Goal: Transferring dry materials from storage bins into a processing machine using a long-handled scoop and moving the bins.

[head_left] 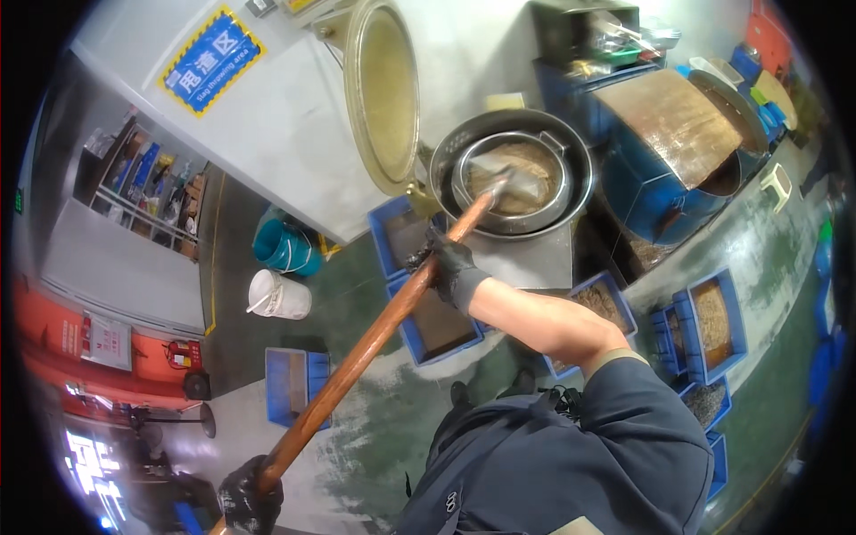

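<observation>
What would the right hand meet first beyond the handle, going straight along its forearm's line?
Beyond the wooden handle, the right hand would seemingly meet the blue bin nearest the round lid first. The bin looks lower, so the hand might pass above it; depth is unclear.

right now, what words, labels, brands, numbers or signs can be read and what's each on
Blue sign with yellow-black border, on the white surface: clear white lettering, not copied here.
White panel by the red wall: red lettering, too small to read.
Small green sign, far left: too blurred to read.
</observation>
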The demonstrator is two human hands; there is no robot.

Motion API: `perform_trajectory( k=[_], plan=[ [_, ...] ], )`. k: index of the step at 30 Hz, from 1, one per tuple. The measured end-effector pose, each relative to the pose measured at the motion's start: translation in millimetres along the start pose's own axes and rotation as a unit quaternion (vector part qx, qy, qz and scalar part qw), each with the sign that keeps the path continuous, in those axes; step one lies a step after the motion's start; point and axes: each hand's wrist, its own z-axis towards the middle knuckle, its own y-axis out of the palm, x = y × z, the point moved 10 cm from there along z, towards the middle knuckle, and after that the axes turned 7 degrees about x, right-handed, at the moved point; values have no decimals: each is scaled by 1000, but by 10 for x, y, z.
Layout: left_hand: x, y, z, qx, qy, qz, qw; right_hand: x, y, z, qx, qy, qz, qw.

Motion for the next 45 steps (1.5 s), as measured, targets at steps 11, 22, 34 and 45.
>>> perform_trajectory(
  k=[11,22,34,45],
  plan=[
    [-137,516,212,-127,-38,-138,981,-131,-27,478,-37,14,28,999],
    [-828,-224,139,-105,-103,-121,982,180,324,-87,25,32,26,999],
    [-336,-634,569,-15,101,9,995,293,296,372,26,104,41,993],
    [-519,247,71,-17,8,2,1000,202,-87,630,23,53,30,998]
  ],
)
